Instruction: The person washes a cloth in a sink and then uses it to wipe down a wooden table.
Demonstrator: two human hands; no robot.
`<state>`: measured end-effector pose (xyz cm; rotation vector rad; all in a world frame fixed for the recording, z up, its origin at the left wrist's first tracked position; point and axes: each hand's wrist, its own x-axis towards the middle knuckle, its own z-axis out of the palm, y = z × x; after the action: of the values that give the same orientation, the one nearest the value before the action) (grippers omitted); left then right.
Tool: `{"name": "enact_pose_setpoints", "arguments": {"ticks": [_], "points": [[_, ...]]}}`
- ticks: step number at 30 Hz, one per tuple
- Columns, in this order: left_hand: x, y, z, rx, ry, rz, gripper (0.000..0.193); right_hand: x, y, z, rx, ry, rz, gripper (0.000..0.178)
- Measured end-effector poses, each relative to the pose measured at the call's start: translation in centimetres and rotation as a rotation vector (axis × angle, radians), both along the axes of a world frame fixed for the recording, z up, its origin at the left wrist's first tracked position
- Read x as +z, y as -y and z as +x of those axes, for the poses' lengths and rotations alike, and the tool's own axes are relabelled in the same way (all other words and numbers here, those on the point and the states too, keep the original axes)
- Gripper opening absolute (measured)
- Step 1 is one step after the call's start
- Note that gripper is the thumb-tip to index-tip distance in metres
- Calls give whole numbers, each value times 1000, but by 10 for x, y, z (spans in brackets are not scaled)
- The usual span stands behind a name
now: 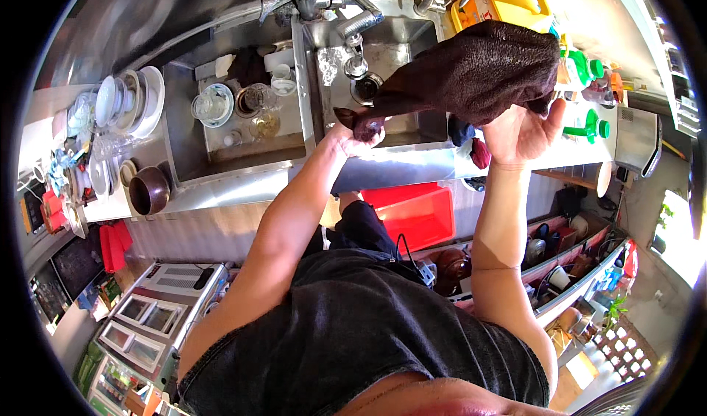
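A dark brown cloth (479,73) is stretched in the air above the right-hand sink basin (434,85) and the counter beside it. Its narrow, twisted end is gripped in my left hand (357,142), just over the basin's front edge. My right hand (519,135) holds up the wide, bunched end, palm turned up and thumb out to the side. The cloth covers the fingers of that hand. Behind the cloth the basin shows a drain (366,89), with a metal faucet (359,23) over it.
Glass bowls (213,105) and cups lie in the left basin. Stacked white plates (151,101) and a brown bowl (149,191) stand left of it. At right are a yellow container (515,0) and green-capped bottles (593,68). A red bin (412,213) sits below the counter.
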<state>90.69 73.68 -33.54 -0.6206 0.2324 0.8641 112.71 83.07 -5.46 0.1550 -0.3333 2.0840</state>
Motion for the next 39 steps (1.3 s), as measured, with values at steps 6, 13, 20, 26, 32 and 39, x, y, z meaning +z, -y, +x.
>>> {"name": "enact_pose_setpoints", "arguments": {"ticks": [6,13,20,26,32,39], "points": [[-21,-14,-34,377,-723,-33,30,-44,-10,18,-160,856,-32,56],[27,-47,-24,169,-717,-108,40,-152,-45,-11,200,632,-309,41],[55,-16,-26,-92,-1146,-252,82,-253,-76,-64,446,712,-415,31],[121,45,-40,351,-676,-15,68,-291,-68,-117,730,918,-302,33],[99,42,-42,360,-566,-55,44,-290,-66,-131,770,794,-366,29],[-44,-44,-49,347,-626,111,45,-306,-5,-108,790,546,-526,29]]}}
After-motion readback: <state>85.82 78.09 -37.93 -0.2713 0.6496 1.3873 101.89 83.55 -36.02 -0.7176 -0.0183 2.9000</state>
